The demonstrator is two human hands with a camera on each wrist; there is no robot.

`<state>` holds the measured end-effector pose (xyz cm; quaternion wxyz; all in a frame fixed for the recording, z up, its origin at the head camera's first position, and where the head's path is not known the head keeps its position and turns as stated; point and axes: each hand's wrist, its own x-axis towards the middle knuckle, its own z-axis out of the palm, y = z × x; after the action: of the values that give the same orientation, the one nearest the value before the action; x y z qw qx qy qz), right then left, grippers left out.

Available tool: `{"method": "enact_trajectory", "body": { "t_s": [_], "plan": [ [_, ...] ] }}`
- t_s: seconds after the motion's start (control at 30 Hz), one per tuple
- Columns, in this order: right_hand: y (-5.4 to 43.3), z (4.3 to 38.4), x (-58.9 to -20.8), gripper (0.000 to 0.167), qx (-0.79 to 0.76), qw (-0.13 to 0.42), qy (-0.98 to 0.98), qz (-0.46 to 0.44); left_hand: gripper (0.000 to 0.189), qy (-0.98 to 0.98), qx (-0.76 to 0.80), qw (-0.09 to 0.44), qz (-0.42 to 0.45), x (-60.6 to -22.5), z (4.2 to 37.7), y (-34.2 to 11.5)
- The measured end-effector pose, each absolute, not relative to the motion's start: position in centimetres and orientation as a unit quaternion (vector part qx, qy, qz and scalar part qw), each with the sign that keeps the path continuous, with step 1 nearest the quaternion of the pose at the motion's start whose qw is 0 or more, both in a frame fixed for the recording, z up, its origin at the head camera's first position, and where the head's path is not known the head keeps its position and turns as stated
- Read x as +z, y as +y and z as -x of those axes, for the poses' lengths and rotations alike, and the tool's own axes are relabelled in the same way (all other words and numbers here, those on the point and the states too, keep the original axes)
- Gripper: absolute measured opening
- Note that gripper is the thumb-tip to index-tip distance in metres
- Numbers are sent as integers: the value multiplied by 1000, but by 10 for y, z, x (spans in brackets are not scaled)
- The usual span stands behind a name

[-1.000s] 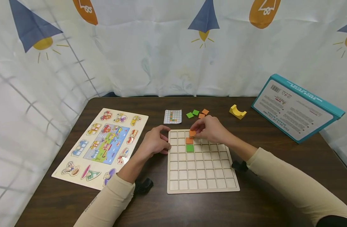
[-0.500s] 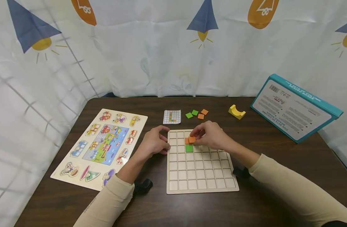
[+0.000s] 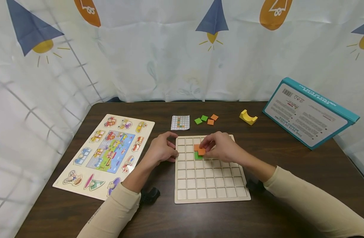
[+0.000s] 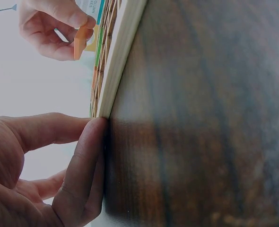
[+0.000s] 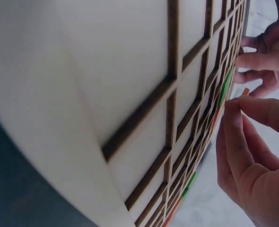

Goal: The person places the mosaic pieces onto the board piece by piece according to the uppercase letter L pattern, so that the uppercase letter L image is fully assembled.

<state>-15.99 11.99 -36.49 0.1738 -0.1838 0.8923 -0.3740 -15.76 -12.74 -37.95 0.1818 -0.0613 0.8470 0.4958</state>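
Observation:
A pale wooden grid board (image 3: 211,182) lies on the dark table. My left hand (image 3: 162,148) holds its left edge, thumb and a finger meeting at the rim (image 4: 119,56) in the left wrist view. My right hand (image 3: 222,147) pinches an orange square tile (image 3: 201,151) between thumb and fingertips, close over the board. In the left wrist view this orange tile (image 4: 80,42) is seen on edge. Beneath and beside it, an orange tile (image 3: 196,147) and a green tile (image 3: 197,156) sit in neighbouring cells, partly covered in the head view.
Behind the board lie a small printed grid card (image 3: 180,122), several loose green tiles (image 3: 201,119) and orange tiles (image 3: 212,119). A yellow curved block (image 3: 248,117) and a teal box (image 3: 309,114) stand at the right. A vehicle puzzle board (image 3: 106,155) lies at the left.
My right hand has moved the orange tile nearer along the board, from beyond the placed orange tile to the border of the orange and green ones. The left hand stays at the edge.

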Motion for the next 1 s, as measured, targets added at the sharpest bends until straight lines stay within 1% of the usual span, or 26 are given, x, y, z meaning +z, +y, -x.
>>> {"method": "enact_trajectory", "body": {
  "t_s": [0.2,0.47,0.77,1.0],
  "plan": [
    [119,153,-366,23,-379,185,886,190,70,846,496,184,61,-380,158,-127],
    [115,147,-366,21,-373,178,885,216,70,846,497,184,61,-379,158,-127],
    [113,143,-367,21,-356,193,886,228,70,846,496,187,63,-378,158,-128],
    [111,139,-369,19,-349,191,887,237,69,846,495,187,60,-378,158,-128]
  ]
}}
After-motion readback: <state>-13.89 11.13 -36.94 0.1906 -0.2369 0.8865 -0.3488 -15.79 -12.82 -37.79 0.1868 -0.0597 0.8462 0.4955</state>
